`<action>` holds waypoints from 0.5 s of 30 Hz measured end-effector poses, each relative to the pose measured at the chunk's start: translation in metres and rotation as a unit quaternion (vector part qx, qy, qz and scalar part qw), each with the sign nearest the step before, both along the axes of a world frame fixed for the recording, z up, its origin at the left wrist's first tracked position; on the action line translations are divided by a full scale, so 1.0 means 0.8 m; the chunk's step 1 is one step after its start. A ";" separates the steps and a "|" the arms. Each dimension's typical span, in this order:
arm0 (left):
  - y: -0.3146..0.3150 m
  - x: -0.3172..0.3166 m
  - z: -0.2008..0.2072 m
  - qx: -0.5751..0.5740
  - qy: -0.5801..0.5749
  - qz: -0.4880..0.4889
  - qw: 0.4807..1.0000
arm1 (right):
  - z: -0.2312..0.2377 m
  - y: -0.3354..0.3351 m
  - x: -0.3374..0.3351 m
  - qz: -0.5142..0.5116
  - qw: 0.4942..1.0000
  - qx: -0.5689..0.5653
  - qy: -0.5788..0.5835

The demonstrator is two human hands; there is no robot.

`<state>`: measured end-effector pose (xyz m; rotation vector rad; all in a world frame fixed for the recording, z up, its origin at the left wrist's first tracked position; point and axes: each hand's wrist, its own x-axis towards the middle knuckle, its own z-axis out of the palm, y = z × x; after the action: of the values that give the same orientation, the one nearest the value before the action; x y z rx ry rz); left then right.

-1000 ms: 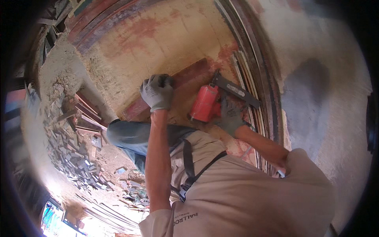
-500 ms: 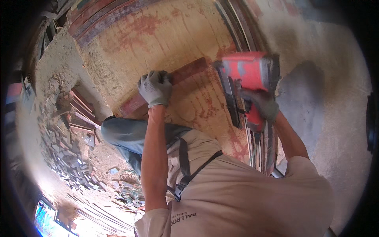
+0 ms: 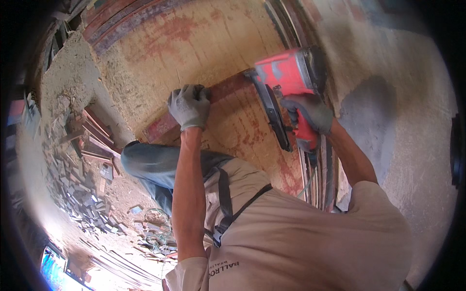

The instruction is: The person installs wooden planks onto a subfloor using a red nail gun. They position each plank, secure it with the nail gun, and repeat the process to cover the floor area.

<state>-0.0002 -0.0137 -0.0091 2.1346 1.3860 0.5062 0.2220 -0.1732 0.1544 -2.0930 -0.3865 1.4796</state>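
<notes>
A reddish-brown wooden strip (image 3: 228, 89) lies slantwise across a yellowish, red-stained board (image 3: 194, 46). My left hand (image 3: 190, 107), in a grey glove, is closed over the strip near its middle, its fingers curled round the far edge. In my right hand (image 3: 310, 112), also gloved, is the grip of a red and black nail gun (image 3: 286, 72) with a long dark magazine (image 3: 274, 119). The gun's nose is at the strip's right end; whether it touches the wood I cannot tell. A hose leads down from the grip.
Long strips are stacked along the board's right side (image 3: 318, 179), and others (image 3: 131, 22) lie along its far left edge. Offcuts (image 3: 87, 194) and red-brown scraps (image 3: 99, 128) litter the ground at left. My bent knee (image 3: 145, 157) is against the board's near edge.
My right hand has brought the nail gun leftward and slightly farther away, onto or just over the strip's right end. My left hand stays on the strip.
</notes>
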 end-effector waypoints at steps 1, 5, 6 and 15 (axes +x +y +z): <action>0.001 0.000 0.000 -0.002 0.002 0.001 1.000 | 0.002 0.002 -0.002 -0.003 1.000 -0.004 0.001; 0.002 0.001 -0.002 0.010 -0.005 -0.001 1.000 | 0.004 0.003 -0.005 0.002 1.000 -0.008 -0.003; 0.001 0.000 -0.003 0.013 -0.001 -0.002 1.000 | 0.004 0.003 -0.004 0.006 1.000 -0.005 -0.006; 0.001 -0.003 -0.012 0.034 -0.019 -0.003 0.999 | 0.015 0.007 -0.012 0.015 1.000 0.015 0.007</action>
<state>-0.0027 -0.0131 -0.0186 2.1707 1.3580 0.5964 0.2124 -0.1673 0.1666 -2.0611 -0.4340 1.4967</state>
